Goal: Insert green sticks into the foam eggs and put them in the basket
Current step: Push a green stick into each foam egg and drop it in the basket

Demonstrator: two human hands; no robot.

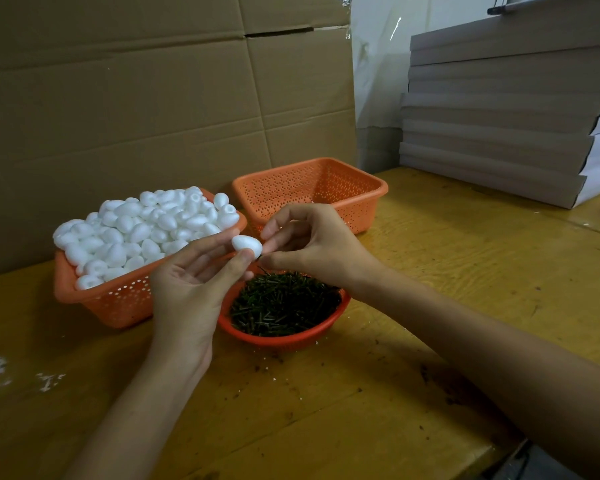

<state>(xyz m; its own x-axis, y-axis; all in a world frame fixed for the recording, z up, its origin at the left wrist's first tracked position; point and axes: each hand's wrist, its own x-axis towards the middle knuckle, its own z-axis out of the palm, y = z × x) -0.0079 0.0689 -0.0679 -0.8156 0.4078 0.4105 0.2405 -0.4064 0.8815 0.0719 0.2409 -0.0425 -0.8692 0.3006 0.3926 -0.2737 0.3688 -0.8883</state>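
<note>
A foam egg (246, 244) is held above the bowl (291, 342) of green sticks (284, 303), the left hand (187, 282) closing its grip round it with thumb and fingertips. A stick (259, 258), barely visible, seems pinched in the right hand (309, 244) grip at the egg's end. It is best pushed straight along the axis, the foam steadied but not squeezed, before the empty basket (383, 187) is reached.

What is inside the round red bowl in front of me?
Short green sticks, heaped across the round red bowl. Its far rim is covered by the left hand, holding a foam egg, and the right hand; the bottom under the heap is hidden.
</note>
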